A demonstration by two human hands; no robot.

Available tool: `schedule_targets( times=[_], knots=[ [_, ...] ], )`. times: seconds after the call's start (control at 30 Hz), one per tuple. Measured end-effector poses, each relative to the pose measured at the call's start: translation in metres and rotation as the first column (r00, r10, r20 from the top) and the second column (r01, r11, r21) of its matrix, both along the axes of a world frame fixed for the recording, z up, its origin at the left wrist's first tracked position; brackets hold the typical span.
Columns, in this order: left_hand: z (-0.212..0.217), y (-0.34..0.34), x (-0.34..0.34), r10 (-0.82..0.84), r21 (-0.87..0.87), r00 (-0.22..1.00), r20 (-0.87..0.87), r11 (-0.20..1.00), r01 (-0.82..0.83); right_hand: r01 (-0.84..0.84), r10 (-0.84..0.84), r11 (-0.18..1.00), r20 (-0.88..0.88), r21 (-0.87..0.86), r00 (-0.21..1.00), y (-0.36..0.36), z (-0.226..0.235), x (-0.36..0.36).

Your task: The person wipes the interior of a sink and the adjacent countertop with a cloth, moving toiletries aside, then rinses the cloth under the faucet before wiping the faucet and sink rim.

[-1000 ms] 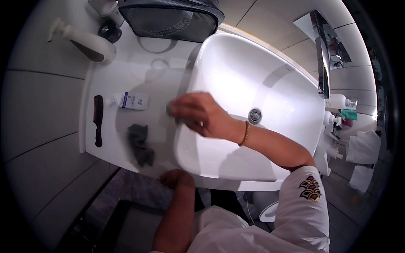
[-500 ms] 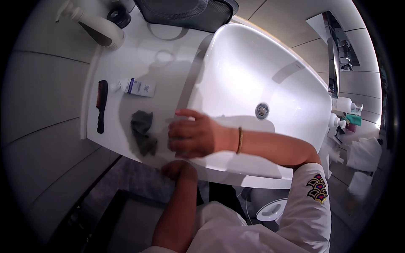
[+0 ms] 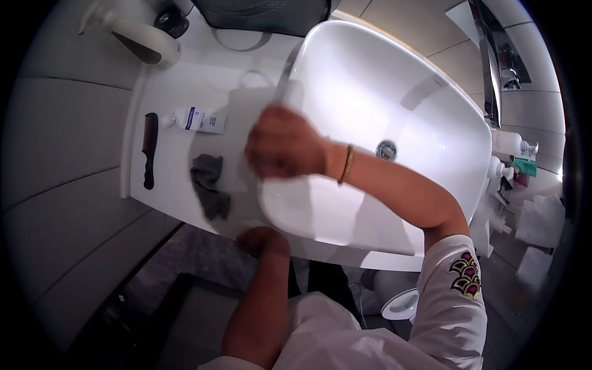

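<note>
My right hand, a bracelet on its wrist, hovers over the sink's left rim. Motion blurs it, but its fingers look curled in; whatever they might hold is hidden. At the counter's front edge, my left hand is closed, and its palm side is out of sight. A crumpled dark grey cloth lies on the white counter to the left of both hands. Beyond the cloth are a white tube with a purple band and a dark comb.
The white sink with its round drain fills the right side. A pump bottle, a black jar and a dark mesh bag stand at the back. More pump bottles are at the far right.
My right hand has moved away from me and curled up from a flatter, fingers-out shape. The left hand has stayed near the counter edge. The whole view has shifted slightly.
</note>
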State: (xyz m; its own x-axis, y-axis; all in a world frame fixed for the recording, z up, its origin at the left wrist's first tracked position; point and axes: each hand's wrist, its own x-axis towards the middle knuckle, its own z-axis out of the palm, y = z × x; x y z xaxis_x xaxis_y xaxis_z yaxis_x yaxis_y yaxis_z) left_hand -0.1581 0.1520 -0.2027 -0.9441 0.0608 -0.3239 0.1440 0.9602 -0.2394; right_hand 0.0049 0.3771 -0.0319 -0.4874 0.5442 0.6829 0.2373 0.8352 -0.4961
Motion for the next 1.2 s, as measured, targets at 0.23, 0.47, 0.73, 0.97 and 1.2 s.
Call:
schedule_targets(
  times=[0.23,0.47,0.73,0.97,1.2],
  knots=[
    [0.014,0.028,0.009,-0.455,-0.616,0.722,0.521,0.386,0.687,0.491,-0.487,0.871,-0.151,-0.008,0.86,0.065,-0.014,0.04],
    [0.05,0.046,0.017,-0.492,-0.371,0.166,0.854,-0.354,0.858,-0.078,0.088,0.918,0.007,-0.389,0.996,-0.113,-0.005,-0.01],
    [0.108,0.05,0.021,-0.529,-0.228,-0.15,0.835,-0.582,0.781,-0.023,0.158,0.895,0.268,-0.446,0.95,-0.205,0.023,0.081],
    [0.118,0.066,0.033,-0.575,-0.494,0.221,0.787,-0.374,0.785,0.122,0.041,0.919,0.399,-0.374,0.916,-0.297,0.046,0.211],
    [0.015,0.067,-0.049,0.049,-0.204,0.999,0.007,0.978,-0.047,0.313,-0.091,0.893,0.551,-0.323,0.829,-0.377,0.06,0.312]
  ],
)
